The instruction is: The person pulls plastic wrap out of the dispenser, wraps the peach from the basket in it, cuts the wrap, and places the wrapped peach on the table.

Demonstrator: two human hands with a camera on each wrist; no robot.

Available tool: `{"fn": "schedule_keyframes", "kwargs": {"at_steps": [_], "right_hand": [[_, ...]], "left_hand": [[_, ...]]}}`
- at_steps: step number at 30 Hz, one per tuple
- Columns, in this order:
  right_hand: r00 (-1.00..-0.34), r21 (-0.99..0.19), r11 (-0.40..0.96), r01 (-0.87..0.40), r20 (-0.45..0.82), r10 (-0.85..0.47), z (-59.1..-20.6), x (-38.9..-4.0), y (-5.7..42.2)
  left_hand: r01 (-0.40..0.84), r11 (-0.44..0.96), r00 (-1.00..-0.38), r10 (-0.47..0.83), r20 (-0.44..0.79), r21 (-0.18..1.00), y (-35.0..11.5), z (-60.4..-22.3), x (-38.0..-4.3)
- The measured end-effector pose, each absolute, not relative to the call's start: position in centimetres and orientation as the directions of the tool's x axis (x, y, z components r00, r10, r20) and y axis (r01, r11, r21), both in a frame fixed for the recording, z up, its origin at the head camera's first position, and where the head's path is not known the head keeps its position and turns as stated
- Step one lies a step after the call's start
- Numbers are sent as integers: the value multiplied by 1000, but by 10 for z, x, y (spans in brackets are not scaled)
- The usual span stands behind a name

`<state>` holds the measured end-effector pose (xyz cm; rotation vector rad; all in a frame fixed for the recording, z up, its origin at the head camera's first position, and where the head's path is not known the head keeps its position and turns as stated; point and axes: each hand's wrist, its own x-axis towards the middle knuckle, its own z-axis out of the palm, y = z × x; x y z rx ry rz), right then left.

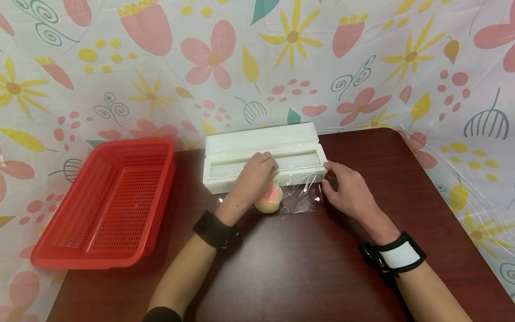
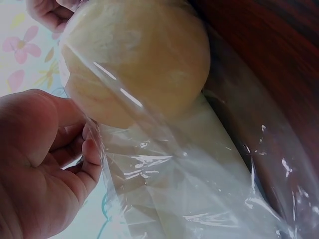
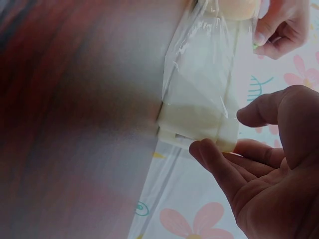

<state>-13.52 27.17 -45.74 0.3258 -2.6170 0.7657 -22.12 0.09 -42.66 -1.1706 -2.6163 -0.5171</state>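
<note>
A white plastic-wrap box [image 1: 261, 135] lies with its lid tipped back and a white roll inside. From its front edge clear plastic film [image 1: 299, 197] stretches over the table. A yellow-pink peach [image 1: 268, 205] sits at the film before the box; the left wrist view shows film across the peach [image 2: 139, 64]. My left hand [image 1: 254, 181] is at the box's front edge above the peach, pinching a small green slider [image 3: 256, 46], mostly hidden by the fingers. At the box's right end, my right hand [image 1: 354, 190] holds the corner between thumb and bent fingers.
A red plastic basket [image 1: 154, 219] with a perforated bottom stands on the left of the dark brown table [image 1: 289, 268]. A flower-printed cloth [image 1: 249, 36] hangs behind the table and down its right side, close behind the box.
</note>
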Motion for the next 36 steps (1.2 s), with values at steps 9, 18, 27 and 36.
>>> {"fn": "schedule_keyframes", "kwargs": {"at_steps": [9, 18, 27, 36], "right_hand": [[-886, -455, 822, -341, 447, -120, -459, -135, 273], [-882, -454, 821, -347, 456, -120, -459, -134, 273], [-896, -467, 823, -324, 431, -109, -458, -135, 272], [-898, -466, 824, -323, 426, -111, -457, -134, 272]], "left_hand": [[736, 641, -674, 668, 315, 217, 7, -424, -218], [715, 670, -696, 655, 294, 200, 14, -424, -216], [727, 668, -678, 664, 315, 156, 19, -423, -215], [705, 698, -697, 647, 309, 126, 25, -424, -211]]}}
